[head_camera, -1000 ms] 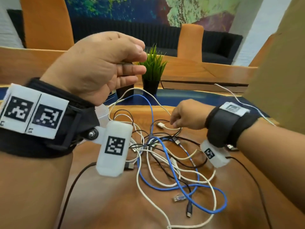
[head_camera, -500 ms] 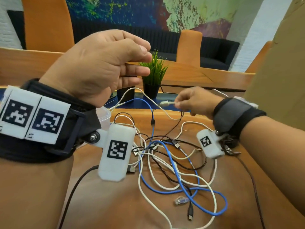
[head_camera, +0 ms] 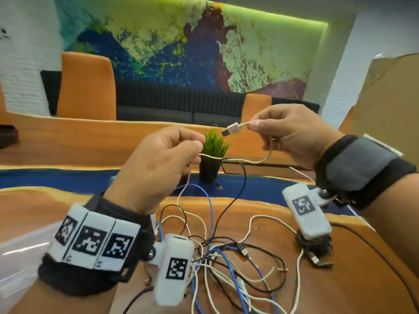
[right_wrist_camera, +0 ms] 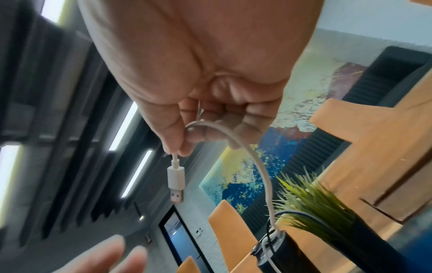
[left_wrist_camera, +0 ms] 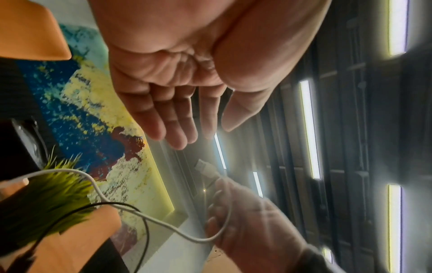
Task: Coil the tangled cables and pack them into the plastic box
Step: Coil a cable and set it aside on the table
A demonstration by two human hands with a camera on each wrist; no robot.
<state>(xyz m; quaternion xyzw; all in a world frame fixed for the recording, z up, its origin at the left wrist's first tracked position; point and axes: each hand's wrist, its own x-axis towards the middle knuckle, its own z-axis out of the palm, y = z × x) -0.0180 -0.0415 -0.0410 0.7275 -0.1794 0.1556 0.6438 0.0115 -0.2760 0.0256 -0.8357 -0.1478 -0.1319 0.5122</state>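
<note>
My right hand (head_camera: 252, 125) is raised above the table and pinches a white cable (head_camera: 268, 152) just behind its USB plug (head_camera: 231, 129); the right wrist view shows the plug (right_wrist_camera: 176, 182) hanging below the thumb and forefinger. The cable sags leftward past my left hand (head_camera: 195, 148), then drops into the tangle of cables (head_camera: 226, 257). In the left wrist view my left hand (left_wrist_camera: 203, 134) has loosely straight fingers and an empty palm. The clear plastic box (head_camera: 20, 252) sits at the lower left, mostly hidden by my left forearm.
A small potted plant (head_camera: 213, 152) stands behind the hands on the table's blue strip (head_camera: 56, 180). A coiled black cable (head_camera: 315, 244) lies right of the tangle. Orange chairs (head_camera: 86, 87) and a cardboard sheet (head_camera: 385, 94) stand beyond the wooden table.
My right hand has lifted the white cable's plug end out of the tangle, up and to the right. My left hand has come down toward the middle, beside the hanging cable.
</note>
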